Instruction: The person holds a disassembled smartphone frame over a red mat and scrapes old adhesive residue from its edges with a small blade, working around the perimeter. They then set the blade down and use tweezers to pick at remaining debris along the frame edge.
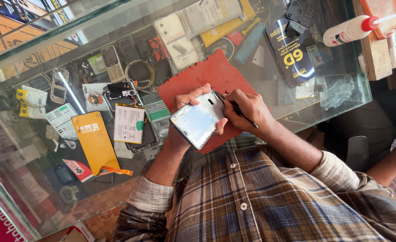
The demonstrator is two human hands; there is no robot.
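Holding the phone frame (pixel 199 121) in the left hand (pixel 185 117), fingers curled round its top edge and thumb under the near side, so it sits tilted just above the red mat (pixel 207 76). The pale inner face is up. Right hand (pixel 247 110) pinches a thin black tool (pixel 239 110) pen-style, fingers closed on the shaft, tip at the frame's upper right corner.

My read for doing this well:
- Keep the left grip on the edges only, not pressing the centre panel; it looks thin and will flex.
- Brace the right wrist against the frame or the counter so the tip doesn't skate.
- Work the tip along the seam at a shallow angle with light force; levering hard at the corner risks a crack.
- Stay over the mat so anything that drops lands there, not in the clutter.

Further out: glass counter (pixel 332 107), an orange-yellow back cover (pixel 95 141), a battery (pixel 129 124) beside it, old keypad phones (pixel 113 62), and a white glue bottle (pixel 348 30) on the wooden block at far right.
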